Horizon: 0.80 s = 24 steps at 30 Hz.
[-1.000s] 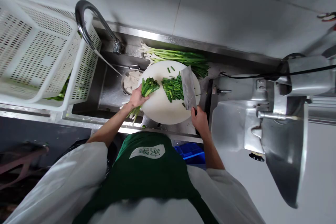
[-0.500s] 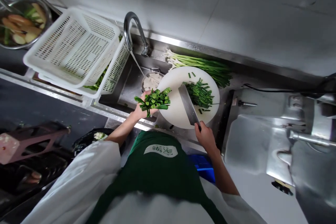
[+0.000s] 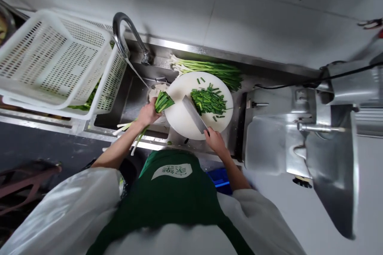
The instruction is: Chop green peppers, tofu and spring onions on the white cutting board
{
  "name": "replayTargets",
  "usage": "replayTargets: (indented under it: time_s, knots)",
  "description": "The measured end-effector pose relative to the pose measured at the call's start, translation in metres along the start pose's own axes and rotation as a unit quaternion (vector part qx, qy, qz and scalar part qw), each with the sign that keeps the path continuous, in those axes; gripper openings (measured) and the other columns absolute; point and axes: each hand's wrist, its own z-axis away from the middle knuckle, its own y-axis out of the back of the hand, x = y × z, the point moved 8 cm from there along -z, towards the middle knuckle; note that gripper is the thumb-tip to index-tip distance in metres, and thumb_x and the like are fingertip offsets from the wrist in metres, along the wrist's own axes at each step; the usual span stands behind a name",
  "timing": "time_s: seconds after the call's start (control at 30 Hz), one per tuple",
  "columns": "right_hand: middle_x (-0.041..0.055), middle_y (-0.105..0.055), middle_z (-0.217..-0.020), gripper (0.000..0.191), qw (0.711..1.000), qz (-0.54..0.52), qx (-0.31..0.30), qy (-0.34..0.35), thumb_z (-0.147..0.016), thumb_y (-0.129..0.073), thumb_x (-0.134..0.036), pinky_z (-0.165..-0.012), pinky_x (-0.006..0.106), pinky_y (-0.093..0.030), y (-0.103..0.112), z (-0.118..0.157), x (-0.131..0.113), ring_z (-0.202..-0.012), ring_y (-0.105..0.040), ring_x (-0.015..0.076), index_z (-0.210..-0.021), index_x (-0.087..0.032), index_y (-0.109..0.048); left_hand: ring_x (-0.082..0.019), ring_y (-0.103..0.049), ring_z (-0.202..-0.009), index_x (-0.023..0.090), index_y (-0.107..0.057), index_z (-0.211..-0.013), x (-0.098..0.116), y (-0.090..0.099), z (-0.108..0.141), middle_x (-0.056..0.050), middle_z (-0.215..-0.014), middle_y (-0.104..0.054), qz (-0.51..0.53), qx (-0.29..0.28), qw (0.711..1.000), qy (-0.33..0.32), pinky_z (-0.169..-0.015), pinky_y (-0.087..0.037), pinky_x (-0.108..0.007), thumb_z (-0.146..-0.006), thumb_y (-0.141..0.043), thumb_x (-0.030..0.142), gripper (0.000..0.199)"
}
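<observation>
My left hand (image 3: 149, 113) is closed round a bunch of green onions (image 3: 163, 101), beside the left edge of a round white cutting board (image 3: 181, 121). Their cut green ends point toward the board, and the white ends trail back under my wrist. My right hand (image 3: 214, 140) grips the handle of a cleaver (image 3: 194, 114), whose blade rests on or just over the board. Right of the blade lies a pile of chopped green onion (image 3: 208, 99), with a few loose pieces round it. Whole green onions (image 3: 206, 68) lie behind the board.
Water runs from a curved faucet (image 3: 131, 28) into a bowl (image 3: 155, 91) in the sink (image 3: 128, 105). White perforated baskets (image 3: 68, 53) stand at the left, with greens in the lower one. A metal machine (image 3: 266, 143) with a cable stands at the right.
My left hand has turned, so the bunch now points at the board with its white ends trailing. The cleaver stays beside the chopped pile. The whole view has swung right.
</observation>
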Motion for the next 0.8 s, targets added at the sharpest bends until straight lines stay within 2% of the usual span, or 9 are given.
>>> replayTargets:
  time_s: [0.07, 0.17, 0.23, 0.3, 0.37, 0.43, 0.57, 0.67, 0.8]
  knots:
    - [0.0142, -0.076, -0.108, 0.035, 1.000, -0.008, 0.016, -0.026, -0.114, -0.037, -0.037, -0.085, 0.028, -0.042, 0.005, -0.004, 0.010, -0.105, -0.071, 0.0254, -0.124, -0.017, -0.063, -0.033, -0.075, -0.091, 0.018, -0.050, -0.143, 0.024, -0.015, -0.017, -0.013, -0.102, -0.075, -0.030, -0.031, 0.999, -0.005, -0.081, -0.058, -0.041, -0.081, -0.077, 0.025, 0.067]
    - [0.0139, -0.076, -0.108, 0.032, 0.998, -0.015, 0.032, -0.044, -0.114, -0.038, -0.033, -0.083, 0.028, -0.041, 0.008, -0.007, 0.021, -0.102, -0.071, 0.0247, -0.121, -0.015, -0.063, -0.032, -0.073, -0.103, 0.011, -0.046, -0.147, 0.077, -0.042, -0.039, -0.020, -0.123, -0.070, -0.045, -0.053, 0.997, -0.036, -0.090, -0.057, -0.040, -0.084, -0.076, 0.022, 0.071]
    - [0.0127, -0.076, -0.106, 0.030, 0.998, -0.020, 0.034, -0.044, -0.114, -0.039, -0.032, -0.079, 0.028, -0.039, 0.005, -0.007, 0.024, -0.098, -0.071, 0.0239, -0.118, -0.015, -0.063, -0.036, -0.067, -0.119, 0.006, -0.041, -0.153, 0.106, -0.058, -0.048, -0.026, -0.140, -0.060, -0.041, -0.041, 0.997, -0.060, -0.101, -0.054, -0.041, -0.081, -0.083, 0.028, 0.086]
    - [0.0117, -0.076, -0.103, 0.029, 0.998, -0.027, 0.035, -0.041, -0.114, -0.039, -0.033, -0.075, 0.028, -0.036, 0.000, -0.006, 0.026, -0.094, -0.071, 0.0231, -0.117, -0.015, -0.062, -0.041, -0.053, -0.139, 0.003, -0.031, -0.160, 0.118, -0.070, -0.051, -0.031, -0.153, -0.047, -0.042, -0.015, 0.996, -0.074, -0.114, -0.046, -0.045, -0.076, -0.090, 0.041, 0.110]
    - [0.0111, -0.076, -0.100, 0.028, 0.998, -0.034, 0.035, -0.041, -0.114, -0.039, -0.032, -0.073, 0.028, -0.033, -0.005, -0.007, 0.026, -0.090, -0.070, 0.0220, -0.117, -0.015, -0.061, -0.048, -0.035, -0.153, 0.003, -0.021, -0.166, 0.111, -0.077, -0.049, -0.033, -0.160, -0.037, -0.062, 0.008, 0.996, -0.059, -0.124, -0.032, -0.054, -0.072, -0.090, 0.056, 0.128]
    - [0.0109, -0.076, -0.098, 0.027, 0.998, -0.038, 0.033, -0.040, -0.115, -0.040, -0.031, -0.071, 0.028, -0.031, -0.009, -0.008, 0.026, -0.087, -0.069, 0.0208, -0.118, -0.014, -0.061, -0.053, -0.024, -0.156, 0.004, -0.016, -0.168, 0.092, -0.080, -0.042, -0.034, -0.163, -0.034, -0.088, 0.017, 0.996, -0.025, -0.125, -0.022, -0.064, -0.072, -0.084, 0.069, 0.134]
    - [0.0107, -0.076, -0.095, 0.026, 0.999, -0.033, 0.020, -0.038, -0.115, -0.041, -0.030, -0.068, 0.028, -0.028, -0.004, -0.005, 0.024, -0.083, -0.069, 0.0199, -0.117, -0.014, -0.060, -0.053, -0.040, -0.144, 0.002, -0.032, -0.162, 0.072, -0.082, -0.028, -0.034, -0.153, -0.046, -0.111, 0.001, 0.994, -0.014, -0.122, -0.023, -0.065, -0.080, -0.073, 0.075, 0.117]
    - [0.0103, -0.076, -0.091, 0.026, 0.999, -0.004, 0.024, -0.039, -0.115, -0.040, -0.031, -0.065, 0.028, -0.027, 0.013, 0.008, 0.021, -0.079, -0.069, 0.0198, -0.114, -0.014, -0.061, -0.050, -0.049, -0.133, 0.003, -0.053, -0.144, 0.077, -0.085, -0.025, -0.033, -0.140, -0.056, -0.123, -0.016, 0.991, -0.042, -0.117, -0.031, -0.062, -0.090, -0.064, 0.071, 0.088]
    - [0.0108, -0.075, -0.084, 0.031, 0.996, 0.047, 0.065, -0.044, -0.116, -0.034, -0.029, -0.063, 0.028, -0.029, 0.040, 0.030, 0.007, -0.075, -0.072, 0.0203, -0.116, -0.012, -0.059, -0.048, -0.052, -0.126, 0.005, -0.060, -0.130, 0.086, -0.088, -0.027, -0.032, -0.132, -0.059, -0.132, -0.028, 0.989, -0.066, -0.108, -0.039, -0.060, -0.098, -0.055, 0.064, 0.068]
